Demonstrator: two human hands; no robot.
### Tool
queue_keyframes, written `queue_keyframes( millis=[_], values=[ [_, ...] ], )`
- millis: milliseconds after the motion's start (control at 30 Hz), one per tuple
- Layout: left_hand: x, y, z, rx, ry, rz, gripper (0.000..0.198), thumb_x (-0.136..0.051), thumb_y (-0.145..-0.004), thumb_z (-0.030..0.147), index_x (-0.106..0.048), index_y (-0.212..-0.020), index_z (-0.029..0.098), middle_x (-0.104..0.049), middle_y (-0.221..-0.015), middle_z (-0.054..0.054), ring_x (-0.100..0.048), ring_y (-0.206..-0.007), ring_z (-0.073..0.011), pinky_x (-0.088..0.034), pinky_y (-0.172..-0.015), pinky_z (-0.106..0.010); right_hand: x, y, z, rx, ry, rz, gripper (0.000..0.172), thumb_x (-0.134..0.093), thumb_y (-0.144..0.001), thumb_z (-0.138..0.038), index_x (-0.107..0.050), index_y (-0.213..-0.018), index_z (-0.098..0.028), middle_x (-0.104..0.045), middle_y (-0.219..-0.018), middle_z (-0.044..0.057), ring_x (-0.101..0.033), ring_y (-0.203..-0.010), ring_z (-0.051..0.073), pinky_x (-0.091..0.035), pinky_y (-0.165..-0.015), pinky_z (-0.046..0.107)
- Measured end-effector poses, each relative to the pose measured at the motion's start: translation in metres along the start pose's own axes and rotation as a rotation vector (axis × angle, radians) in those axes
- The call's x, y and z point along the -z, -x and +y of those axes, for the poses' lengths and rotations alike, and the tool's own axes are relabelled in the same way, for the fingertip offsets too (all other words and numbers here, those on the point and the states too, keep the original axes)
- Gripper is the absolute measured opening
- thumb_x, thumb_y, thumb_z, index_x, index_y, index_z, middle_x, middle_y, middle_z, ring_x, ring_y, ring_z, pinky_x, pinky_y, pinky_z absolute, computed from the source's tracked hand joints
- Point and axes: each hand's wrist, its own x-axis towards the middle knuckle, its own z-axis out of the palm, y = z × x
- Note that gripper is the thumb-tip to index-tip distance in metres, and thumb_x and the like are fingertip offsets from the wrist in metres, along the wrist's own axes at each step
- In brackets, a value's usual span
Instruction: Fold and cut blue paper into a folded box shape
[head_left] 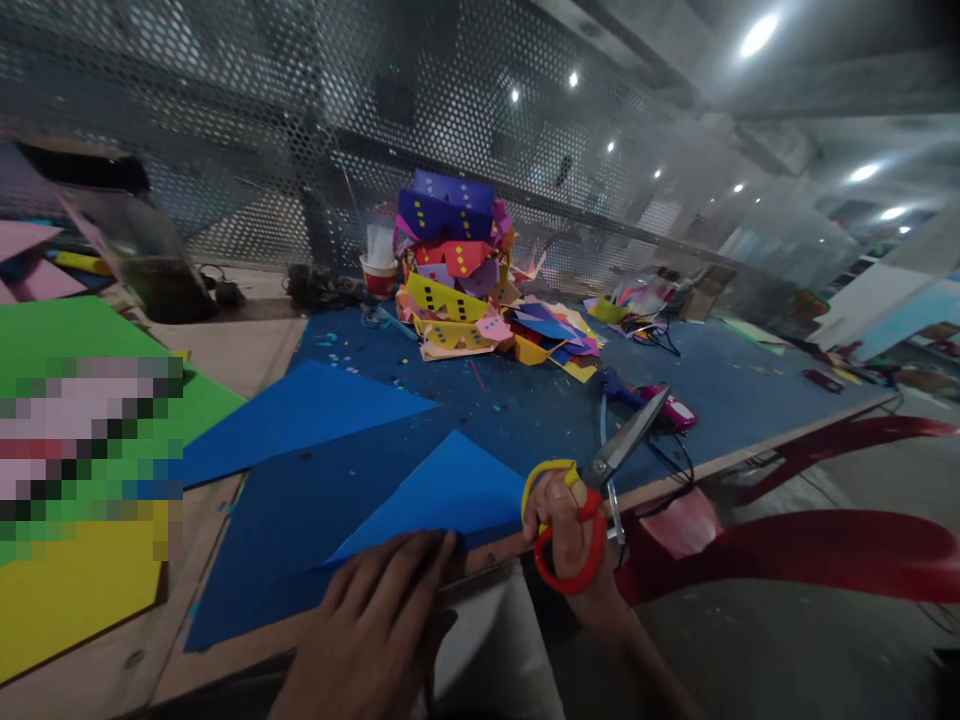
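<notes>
My left hand (379, 610) reaches forward from below, palm down, its fingers bent and close together over the near edge of a blue paper triangle (446, 490), though I cannot tell whether my thumb pinches it. That sheet lies at the near edge of the table (277, 560), between my hands. My right hand (568, 535) is raised just beside its right corner, fingers curled tightly through the red and yellow handles of scissors (602, 466), blades slanting up and rightward.
</notes>
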Motion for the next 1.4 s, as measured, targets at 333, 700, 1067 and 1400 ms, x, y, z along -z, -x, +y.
queue_keyframes(
  millis=[333, 700, 1067, 1400],
  values=[
    [0.037, 0.019, -0.063, 0.238, 0.163, 0.051, 0.026, -0.049, -0.102, 0.041, -0.074, -0.102, 0.032, -0.077, -0.096, 0.002, -0.065, -0.085, -0.0211, -0.047, -0.078, -0.035, -0.001, -0.005, 0.000, 0.034, 0.005, 0.015, 0.041, -0.039, -0.104, -0.044, -0.045, -0.069, -0.024, -0.056, -0.061, -0.001, -0.055, -0.056, 0.016, -0.047, -0.059, 0.029],
    [0.038, 0.007, -0.075, 0.405, 0.320, -0.133, 0.029, -0.052, -0.098, 0.048, -0.073, -0.091, 0.030, -0.072, -0.094, -0.002, -0.058, -0.093, -0.0276, -0.042, -0.085, -0.042, -0.023, 0.003, -0.009, -0.035, -0.028, -0.013, 0.040, -0.044, -0.103, -0.046, -0.049, -0.071, -0.024, -0.056, -0.064, 0.000, -0.054, -0.059, 0.016, -0.047, -0.060, 0.029],
    [0.041, 0.002, -0.071, 0.406, 0.312, -0.120, 0.025, -0.053, -0.097, 0.040, -0.073, -0.089, 0.026, -0.072, -0.093, -0.003, -0.058, -0.091, -0.0255, -0.044, -0.083, -0.040, -0.048, 0.008, -0.014, -0.062, -0.133, -0.086, 0.041, -0.046, -0.103, -0.048, -0.053, -0.071, -0.023, -0.060, -0.065, 0.002, -0.057, -0.060, 0.016, -0.051, -0.062, 0.031],
    [0.039, 0.002, -0.074, 0.367, 0.336, -0.123, 0.023, -0.054, -0.097, 0.036, -0.073, -0.091, 0.026, -0.072, -0.091, -0.003, -0.058, -0.088, -0.0245, -0.043, -0.079, -0.038, -0.058, 0.010, -0.022, -0.057, -0.083, -0.123, 0.040, -0.045, -0.103, -0.046, -0.054, -0.073, -0.023, -0.060, -0.067, 0.002, -0.059, -0.062, 0.017, -0.050, -0.062, 0.030]
  ],
)
